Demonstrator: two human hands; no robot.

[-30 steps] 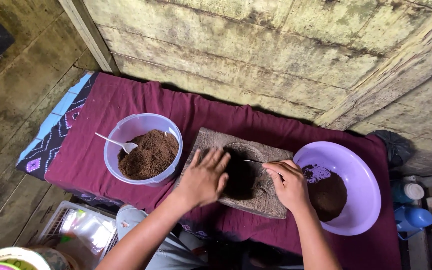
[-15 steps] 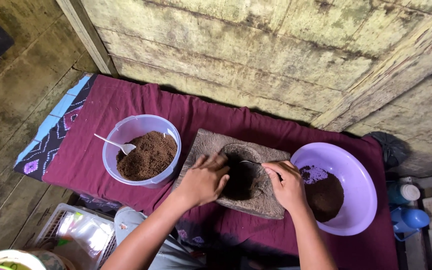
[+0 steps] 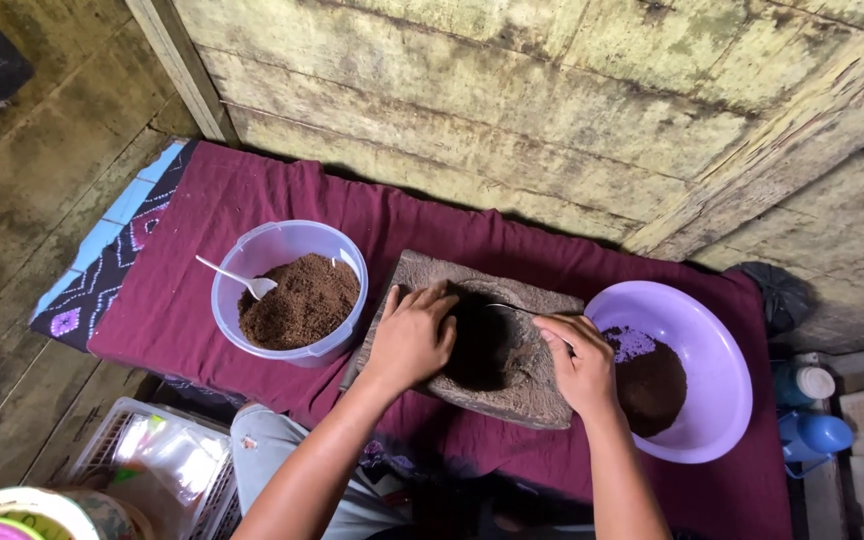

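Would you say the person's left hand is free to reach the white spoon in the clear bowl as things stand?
Probably yes: the left hand rests on the stone slab beside the clear bowl, and the white spoon lies uncovered on top.

A cloth (image 3: 202,250) lies on the floor (image 3: 22,200) against the wall (image 3: 512,90). On it, a tub (image 3: 252,250) sits toward the left end, with powder (image 3: 302,300) and a spoon (image 3: 237,277) in it. A slab (image 3: 527,385) lies at the middle, just right of the tub, with a dark heap (image 3: 479,345) on it. A basin (image 3: 697,340) stands at the right end, touching the slab, with powder in it. The left hand (image 3: 412,338) rests on the slab's left part, the right hand (image 3: 580,362) on its right part. A basket (image 3: 152,455) sits before the cloth's near left corner; bottles (image 3: 812,410) stand beyond its right edge.
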